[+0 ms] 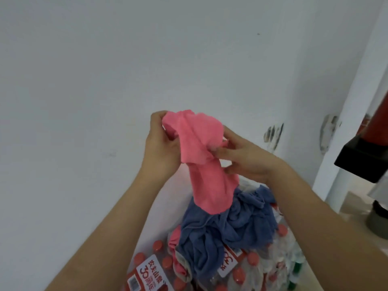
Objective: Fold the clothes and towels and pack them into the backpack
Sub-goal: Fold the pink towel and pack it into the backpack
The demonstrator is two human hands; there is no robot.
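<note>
Two bare forearms reach forward and up. The left hand [161, 141] and right hand [247, 158] appear closed, pinching, fingers curled inward.

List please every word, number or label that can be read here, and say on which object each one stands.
"农夫山泉" and "30周年": red-and-white label on the near pack of water bottles.
Barcode beside it: too small to read.
Second label, right of the blue towel: turned and partly covered, unreadable.

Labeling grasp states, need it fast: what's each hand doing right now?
Left hand: closed on the top edge of the pink towel, lifted above the pile.
Right hand: closed, pinching the same pink towel at its right edge.
</note>
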